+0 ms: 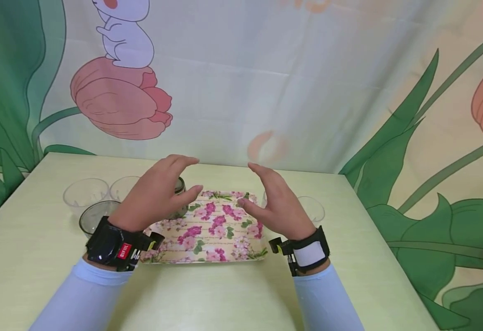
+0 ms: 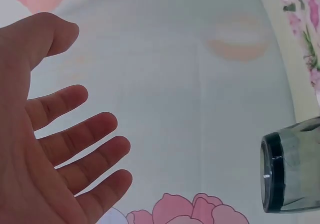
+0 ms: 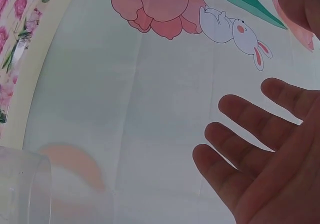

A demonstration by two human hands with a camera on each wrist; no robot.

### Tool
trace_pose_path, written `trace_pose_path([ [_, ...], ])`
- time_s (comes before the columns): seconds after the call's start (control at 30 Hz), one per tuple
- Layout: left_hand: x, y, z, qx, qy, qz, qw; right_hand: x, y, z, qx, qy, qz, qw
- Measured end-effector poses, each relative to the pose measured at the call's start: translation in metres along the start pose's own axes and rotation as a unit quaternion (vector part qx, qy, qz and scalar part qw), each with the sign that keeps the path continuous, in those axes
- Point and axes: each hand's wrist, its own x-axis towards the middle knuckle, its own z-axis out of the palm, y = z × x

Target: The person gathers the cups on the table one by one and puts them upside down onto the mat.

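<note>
- At the center of the head view, a flower-printed tray [image 1: 218,230] is laid on a pale surface [image 1: 212,299].
- Left of center, the left hand [image 1: 156,197] is held raised, its fingers spread and loosely bent; nothing is grasped.
- Right of center, the right hand [image 1: 281,207] is held likewise, fingers released, its palm turned toward the other.
- At the tray's upper left corner, a dark-rimmed tinted glass [image 1: 182,209] is partly hidden by the left hand.
- At center left, two clear cups and a dark-rimmed cup [image 1: 90,220] are grouped.
- Right of the right hand, a clear round rim [image 1: 315,209] is partly covered.
- Across the top, a backdrop [image 1: 224,92] is printed with tulips and a white rabbit.
</note>
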Motion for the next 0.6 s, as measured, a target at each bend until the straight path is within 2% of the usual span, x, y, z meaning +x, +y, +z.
trace_pose_path([
  [0.27,-0.008,0.011,0.002,-0.017,0.026,0.034,0.9989,0.000,0.000,0.001,0.000,0.012,-0.022,0.9997],
  [0.6,-0.011,0.011,0.003,-0.012,0.039,0.053,0.9978,0.002,-0.003,0.004,-0.002,0.014,-0.048,0.9987],
])
